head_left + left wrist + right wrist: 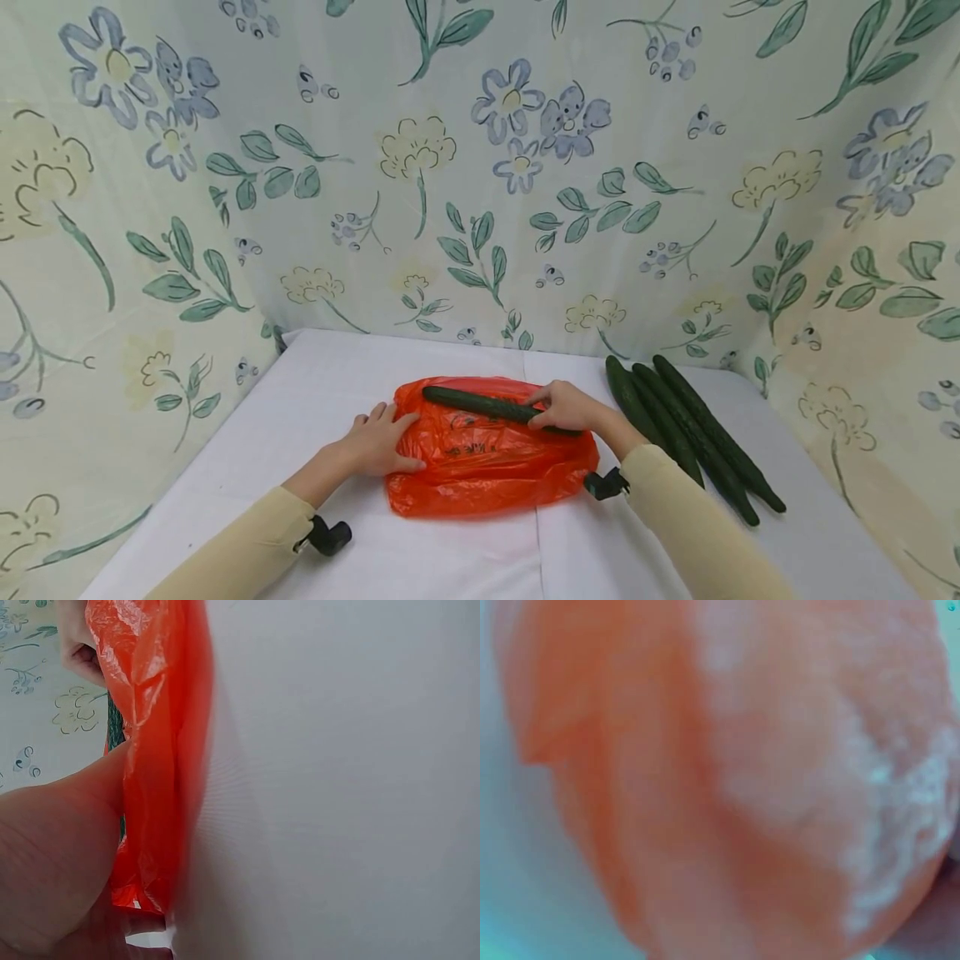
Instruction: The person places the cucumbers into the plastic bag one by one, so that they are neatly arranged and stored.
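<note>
Red plastic bag (480, 479) on white surface (330, 375) | cucumber (474, 402) atop it, long axis left-to-right | right hand (567, 406) nearer, fingers gripping its right end | left hand (377, 442), fingers spread at bag's left edge

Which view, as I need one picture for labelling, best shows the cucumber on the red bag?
The head view: the cucumber lies across the bag, mostly visible, partly covered by the right hand. The left wrist view shows only green slivers of it; the blurred right wrist view shows none I can make out.
</note>
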`<state>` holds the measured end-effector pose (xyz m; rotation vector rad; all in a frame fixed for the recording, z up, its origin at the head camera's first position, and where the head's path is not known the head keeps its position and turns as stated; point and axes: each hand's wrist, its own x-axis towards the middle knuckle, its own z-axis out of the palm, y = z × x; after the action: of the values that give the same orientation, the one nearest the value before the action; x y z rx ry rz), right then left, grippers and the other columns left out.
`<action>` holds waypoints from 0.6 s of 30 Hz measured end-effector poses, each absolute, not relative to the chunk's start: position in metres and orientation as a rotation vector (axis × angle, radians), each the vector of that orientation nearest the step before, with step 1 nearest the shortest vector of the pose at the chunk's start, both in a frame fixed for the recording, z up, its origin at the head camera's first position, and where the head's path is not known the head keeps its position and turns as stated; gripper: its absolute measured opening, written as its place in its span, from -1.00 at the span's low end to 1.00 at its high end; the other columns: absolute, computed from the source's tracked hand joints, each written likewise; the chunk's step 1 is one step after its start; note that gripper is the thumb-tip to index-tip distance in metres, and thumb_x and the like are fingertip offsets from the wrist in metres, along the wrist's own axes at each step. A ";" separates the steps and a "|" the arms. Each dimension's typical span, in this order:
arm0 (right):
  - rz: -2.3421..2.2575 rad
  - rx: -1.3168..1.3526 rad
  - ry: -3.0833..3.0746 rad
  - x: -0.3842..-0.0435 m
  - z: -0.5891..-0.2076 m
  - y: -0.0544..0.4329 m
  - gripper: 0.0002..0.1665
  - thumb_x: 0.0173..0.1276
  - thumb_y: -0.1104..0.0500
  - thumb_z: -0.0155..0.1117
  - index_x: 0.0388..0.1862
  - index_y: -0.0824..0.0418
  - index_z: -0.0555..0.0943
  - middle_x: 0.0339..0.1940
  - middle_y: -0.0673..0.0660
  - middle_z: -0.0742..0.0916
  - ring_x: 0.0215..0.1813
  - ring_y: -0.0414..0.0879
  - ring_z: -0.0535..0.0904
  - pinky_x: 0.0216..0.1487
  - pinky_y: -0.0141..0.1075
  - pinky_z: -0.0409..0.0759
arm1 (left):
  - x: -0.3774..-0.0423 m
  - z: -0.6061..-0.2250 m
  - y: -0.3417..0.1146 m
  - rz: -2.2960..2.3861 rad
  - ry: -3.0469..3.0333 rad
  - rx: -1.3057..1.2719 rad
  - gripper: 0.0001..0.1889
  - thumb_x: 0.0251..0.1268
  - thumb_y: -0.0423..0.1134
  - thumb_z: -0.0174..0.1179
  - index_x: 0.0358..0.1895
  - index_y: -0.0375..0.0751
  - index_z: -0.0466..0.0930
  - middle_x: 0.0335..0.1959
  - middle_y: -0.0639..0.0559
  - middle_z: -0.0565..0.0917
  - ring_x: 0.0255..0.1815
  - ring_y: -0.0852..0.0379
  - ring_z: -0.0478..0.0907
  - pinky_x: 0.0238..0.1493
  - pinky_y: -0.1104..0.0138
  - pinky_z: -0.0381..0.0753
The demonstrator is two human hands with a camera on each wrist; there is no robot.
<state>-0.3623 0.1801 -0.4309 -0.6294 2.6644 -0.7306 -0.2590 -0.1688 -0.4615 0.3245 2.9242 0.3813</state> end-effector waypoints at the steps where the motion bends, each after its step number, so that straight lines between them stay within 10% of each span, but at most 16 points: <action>1: -0.717 -0.631 2.666 -0.361 -0.432 0.180 -0.56 0.21 0.07 0.54 0.10 0.05 0.75 -0.15 -0.01 0.73 -0.11 -0.08 0.53 0.00 -0.18 0.60 | -0.259 -0.462 -0.169 0.383 2.925 0.324 -0.01 0.03 0.38 0.37 0.52 0.00 0.30 0.52 -0.31 0.22 0.55 -0.37 0.05 0.43 -0.32 0.14; 18: -0.551 -0.552 2.759 -0.350 -0.426 0.178 -0.60 0.23 0.16 0.52 0.07 0.13 0.74 -0.10 0.04 0.75 -0.16 -0.08 0.59 0.15 -0.08 0.67 | -0.259 -0.461 -0.170 0.388 2.924 0.332 -0.01 0.03 0.39 0.36 0.51 0.00 0.30 0.51 -0.31 0.23 0.56 -0.37 0.05 0.42 -0.32 0.14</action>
<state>-0.3501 0.1776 -0.4264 -0.5525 2.7589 -0.5514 -0.2587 -0.1700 -0.4609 0.3323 2.9235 0.3882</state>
